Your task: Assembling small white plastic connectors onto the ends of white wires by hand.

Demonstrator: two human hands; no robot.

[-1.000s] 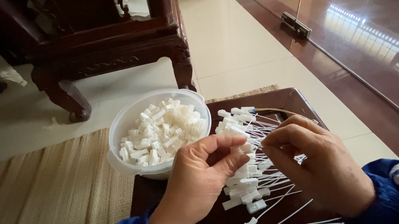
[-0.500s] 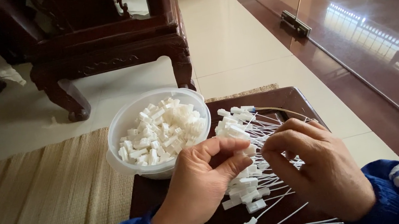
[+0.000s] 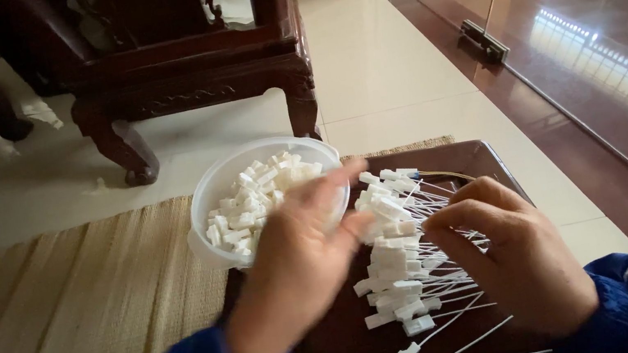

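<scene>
A clear plastic bowl (image 3: pixel 209 185) full of small white plastic connector pieces (image 3: pixel 251 202) stands at the near edge of a dark wooden tray (image 3: pixel 486 159). My left hand (image 3: pixel 295 275) is blurred, fingers spread, reaching over the bowl's right side with nothing visible in it. Beside it lies a row of white connectors on thin white wires (image 3: pixel 397 263) across the tray. My right hand (image 3: pixel 520 253) rests on those wires, fingertips pinching one of them near its connector end.
A woven straw mat (image 3: pixel 62 322) covers the floor to the left. Dark carved wooden furniture (image 3: pixel 181 63) stands behind the bowl on pale tiles. A glass door with a metal floor fitting (image 3: pixel 483 42) runs along the right.
My left hand has left the wired connectors and swung up-left toward the bowl, its fingers opening. My right hand has stayed on the wires.
</scene>
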